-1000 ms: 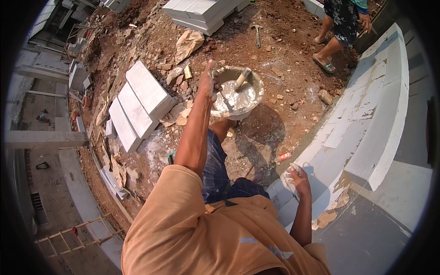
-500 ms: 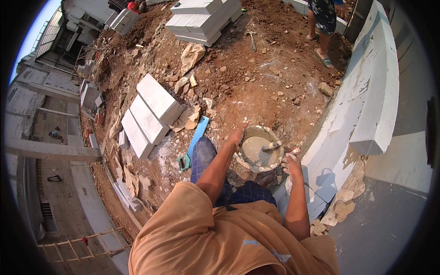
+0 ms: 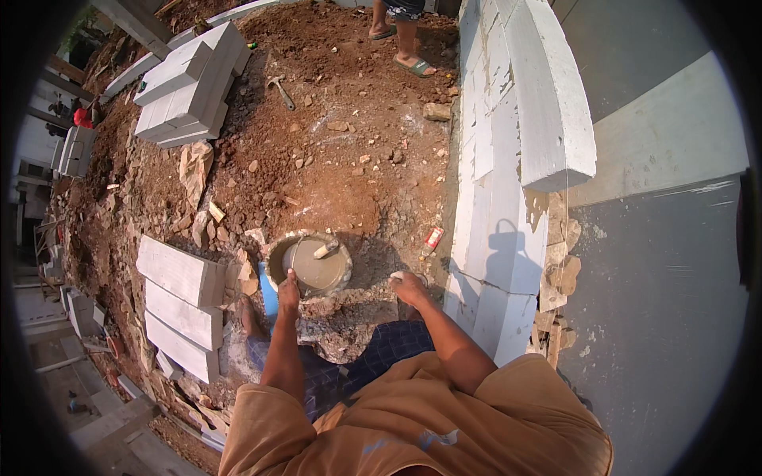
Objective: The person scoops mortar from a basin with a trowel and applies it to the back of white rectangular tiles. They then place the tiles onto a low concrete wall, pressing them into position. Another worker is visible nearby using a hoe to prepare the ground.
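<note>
A round bucket of wet grey mortar, its rim crusted, stands on the dirt in front of me. A tool's short pale handle sticks out of the mortar; its other end is hidden. My left hand is closed at the near left rim, on what looks like the bucket's thin wire handle. To the right of the bucket, my right hand is curled closed over the ground; whatever it may hold is hidden. Beyond it lies a small red-and-white packet. A blue saw blade shows partly beside the bucket.
Along the right runs a low white block wall, with a raised block on top. White blocks lie at left and in a stack farther off. A hammer lies ahead. Another person's sandalled foot is at the top.
My view has turned rightward. The bucket now sits farther left on the ground, over part of the saw. My left hand has moved to its near side, and my right hand is away from the packet.
</note>
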Tool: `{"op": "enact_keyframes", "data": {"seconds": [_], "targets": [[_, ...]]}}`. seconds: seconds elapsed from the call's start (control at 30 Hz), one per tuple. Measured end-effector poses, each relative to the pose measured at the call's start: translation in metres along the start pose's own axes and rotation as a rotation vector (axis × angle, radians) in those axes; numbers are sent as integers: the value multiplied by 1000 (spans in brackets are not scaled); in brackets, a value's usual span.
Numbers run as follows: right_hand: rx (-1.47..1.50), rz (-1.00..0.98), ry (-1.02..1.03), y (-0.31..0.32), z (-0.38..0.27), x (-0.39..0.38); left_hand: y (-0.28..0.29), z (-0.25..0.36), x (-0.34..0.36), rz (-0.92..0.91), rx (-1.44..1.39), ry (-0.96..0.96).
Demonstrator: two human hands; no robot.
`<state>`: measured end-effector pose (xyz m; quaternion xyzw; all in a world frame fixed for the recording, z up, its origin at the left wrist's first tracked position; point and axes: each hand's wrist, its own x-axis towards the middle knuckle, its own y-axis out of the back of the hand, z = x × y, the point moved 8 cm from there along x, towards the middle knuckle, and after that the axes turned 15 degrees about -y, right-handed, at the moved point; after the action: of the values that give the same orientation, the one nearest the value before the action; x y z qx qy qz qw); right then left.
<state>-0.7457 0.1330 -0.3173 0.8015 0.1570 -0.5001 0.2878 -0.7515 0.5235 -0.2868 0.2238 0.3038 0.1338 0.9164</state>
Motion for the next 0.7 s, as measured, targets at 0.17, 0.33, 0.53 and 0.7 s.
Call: {"op": "enact_keyframes", "data": {"seconds": [0.17,0.33,0.53,0.7], "targets": [[-226,73,68,-49,-68,10,45,-36,21,14,-321,-74],[-541,167,318,-162,-162,20,109,-95,75,109,-101,-240],[-1075,526,884,-259,-244,80,203,-110,56,244,211,-348],[-1394,572,778,-290,-236,152,228,-76,67,-105,370,-185]]}}
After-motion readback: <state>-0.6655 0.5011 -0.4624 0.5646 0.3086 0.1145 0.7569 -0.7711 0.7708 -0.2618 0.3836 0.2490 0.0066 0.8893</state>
